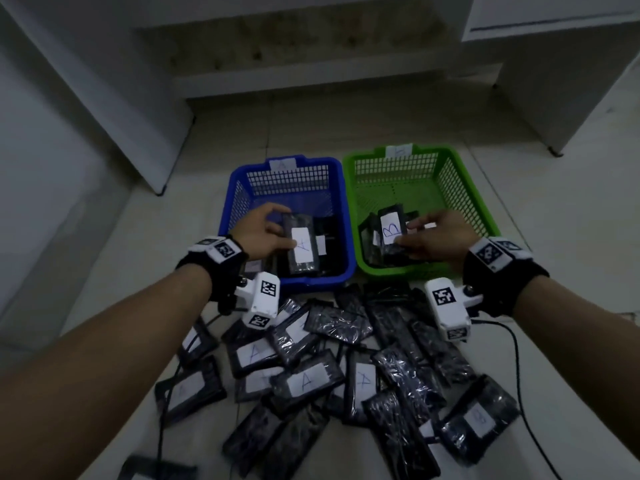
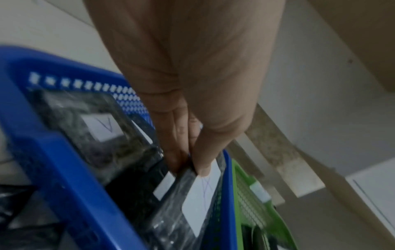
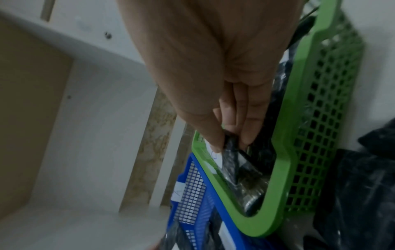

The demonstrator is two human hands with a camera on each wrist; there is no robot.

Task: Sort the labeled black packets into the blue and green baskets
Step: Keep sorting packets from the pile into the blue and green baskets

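Note:
My left hand (image 1: 266, 230) pinches a black packet labelled A (image 1: 302, 249) over the blue basket (image 1: 239, 188), thumb on its white label; the left wrist view shows the same A packet (image 2: 198, 194) between thumb and fingers. My right hand (image 1: 433, 237) pinches a black packet labelled B (image 1: 393, 233) over the green basket (image 1: 464, 188); in the right wrist view the B packet (image 3: 233, 160) sits inside the green basket's rim (image 3: 284, 169). Both baskets hold other black packets beneath.
A pile of several black wrapped packets (image 1: 346, 368), some labelled A, lies on the tiled floor in front of the baskets. Wrist-camera cables (image 1: 516, 375) trail over the pile. White cabinet bases (image 1: 104, 116) stand to the left and the right behind the baskets.

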